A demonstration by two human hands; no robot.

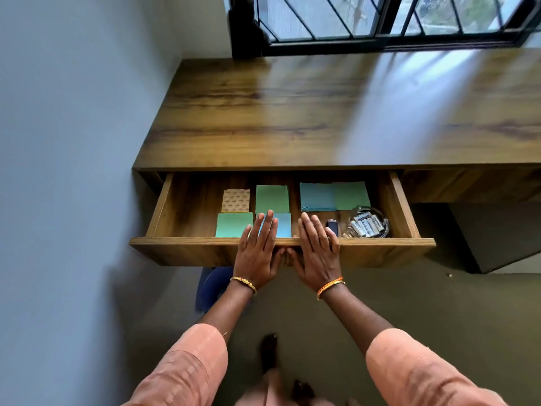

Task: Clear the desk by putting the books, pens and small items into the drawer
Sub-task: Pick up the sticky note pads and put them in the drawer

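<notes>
The wooden drawer (404, 206) stands pulled out under the desk top (292, 112). Inside lie green and blue paper pads (272, 197), a patterned beige pad (235, 200), a blue-and-green stack (333, 196), a small dark item (332, 226) and a glass bowl of batteries (368, 222). My left hand (257, 253) and my right hand (317, 253) lie flat, side by side, against the drawer's front panel (181, 250), fingers spread over its top edge, holding nothing.
A grey wall (73, 171) runs close along the left of the desk. A barred window (380, 22) sits behind the desk. A blue object (212, 285) is partly visible below the drawer. My feet (269, 356) stand on the floor.
</notes>
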